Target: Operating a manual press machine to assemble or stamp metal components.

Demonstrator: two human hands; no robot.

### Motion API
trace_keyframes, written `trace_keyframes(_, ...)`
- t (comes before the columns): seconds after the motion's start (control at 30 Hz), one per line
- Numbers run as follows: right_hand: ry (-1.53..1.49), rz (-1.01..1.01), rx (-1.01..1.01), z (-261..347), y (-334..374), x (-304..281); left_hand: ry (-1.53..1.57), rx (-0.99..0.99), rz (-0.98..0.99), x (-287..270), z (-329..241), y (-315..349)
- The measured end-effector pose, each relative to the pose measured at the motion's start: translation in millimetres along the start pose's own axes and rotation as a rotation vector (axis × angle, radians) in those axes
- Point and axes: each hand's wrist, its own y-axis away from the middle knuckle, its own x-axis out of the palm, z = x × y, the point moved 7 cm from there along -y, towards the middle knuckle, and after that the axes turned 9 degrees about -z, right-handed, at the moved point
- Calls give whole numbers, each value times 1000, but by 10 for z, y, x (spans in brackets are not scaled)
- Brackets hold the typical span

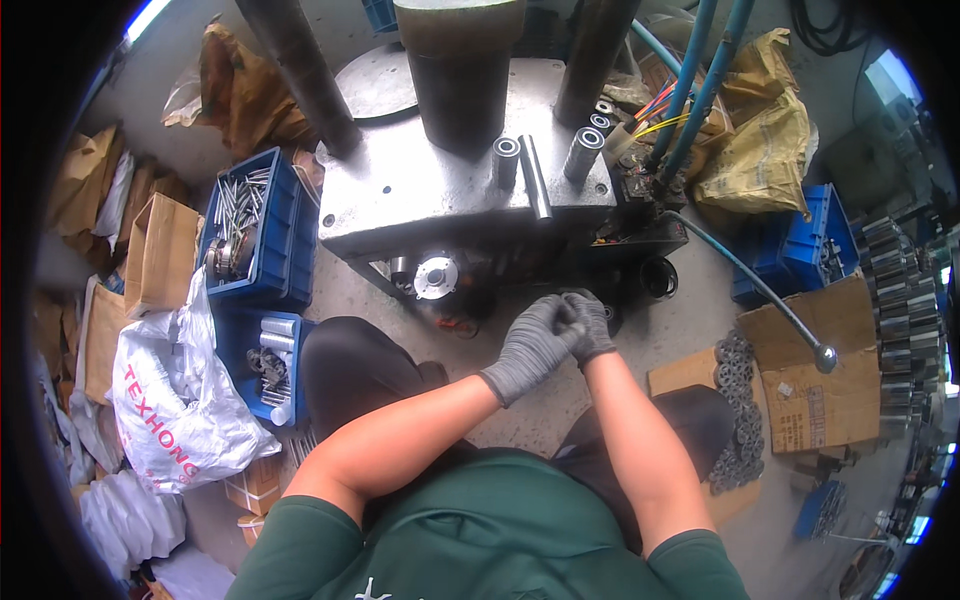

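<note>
Both my hands wear grey knitted gloves and meet in front of the press, above the floor between my knees. My left hand (533, 342) is closed, its fingertips against the right glove. My right hand (592, 322) is closed too, its fingers curled toward the left. Whatever lies between them, if anything, is hidden by the gloves. Beyond them, the steel press table (420, 190) carries a steel rod (535, 178) lying near its front edge. A stack of bearings (505, 162) stands left of the rod, and a longer bearing stack (583, 155) stands to its right.
Below the table sits a round silver flange (437, 278). Blue bins (262, 300) with metal parts and a white sack (170, 400) are at left. A ball-ended lever (770, 292) reaches out at right, above cardboard (815, 370) and many grey rings (737, 415).
</note>
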Motion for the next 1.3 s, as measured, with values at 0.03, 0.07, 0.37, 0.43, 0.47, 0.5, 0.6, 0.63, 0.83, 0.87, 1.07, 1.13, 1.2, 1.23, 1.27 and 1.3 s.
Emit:
trace_keyframes(0.03, -336, -199, 426, 320, 313, 299, 7, -199, -5, -120, 237, 28)
trace_keyframes(0.07, -331, -207, 412, 525, 350, 259, 44, -284, 72, 7, 437, 52)
trace_keyframes(0.37, -792, -331, 401, 924, 322, 190, 427, -549, 443, 449, 443, 274)
trace_keyframes(0.43, -840, -359, 400, 964, 349, 132, 375, -494, 486, 435, 400, 254)
trace_keyframes(0.47, -841, -360, 397, 986, 348, 119, 337, -437, 533, 443, 360, 238)
trace_keyframes(0.5, -844, -370, 392, 1004, 356, 94, 299, -381, 581, 439, 271, 241)
trace_keyframes(0.6, -758, -357, 358, 1118, 412, 43, 171, -320, 716, 415, 57, 336)
trace_keyframes(0.63, -667, -331, 332, 1195, 445, 50, 170, -319, 718, 384, 18, 346)
trace_keyframes(0.83, -467, -109, 536, 1258, 676, 272, 110, -247, 976, 407, -3, 506)
trace_keyframes(0.87, -496, -95, 564, 1158, 622, 241, 115, -245, 975, 405, -31, 505)
trace_keyframes(1.07, -501, -197, 399, 918, 260, -98, 31, -249, 826, 362, 138, 415)
trace_keyframes(1.13, -510, -200, 395, 997, 288, -47, -34, -104, 604, 211, 134, 224)
trace_keyframes(1.2, -358, -190, 435, 1073, 356, 14, -14, -28, 276, -41, 88, -22)
trace_keyframes(1.23, -358, -179, 435, 1152, 428, 95, 35, 21, 117, -182, 94, -127)
trace_keyframes(1.27, -220, -107, 372, 1266, 511, 191, 105, 13, 36, -283, 141, -194)
trace_keyframes(1.3, -85, -49, 301, 1393, 598, 219, 178, 9, -33, -372, 81, -269)
